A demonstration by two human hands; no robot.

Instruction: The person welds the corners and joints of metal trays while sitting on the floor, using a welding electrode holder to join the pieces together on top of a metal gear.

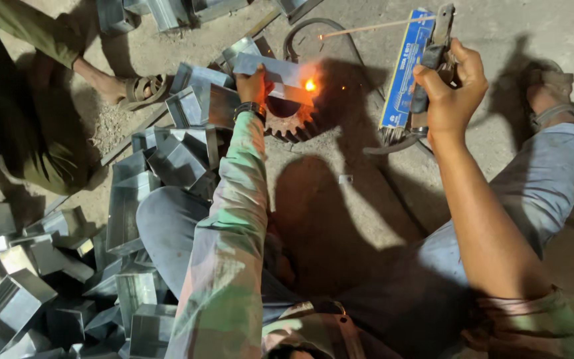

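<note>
Fingers of the left hand (252,85) curl around one end of a folded sheet-metal piece (277,74), holding it flat over a dark toothed gear (291,123) on the ground. It is grey, shiny and box-like, with a bright orange glowing spot (309,85) and scattered sparks on its right end. The right hand (450,86) is clenched around a welding electrode holder (433,56), raised off to the right, its thin rod (373,28) pointing left above the piece. Behind it lies a blue electrode box (403,70). Similar metal pieces (134,219) pile up at the left, beside another person's sandalled foot (131,88).
</note>
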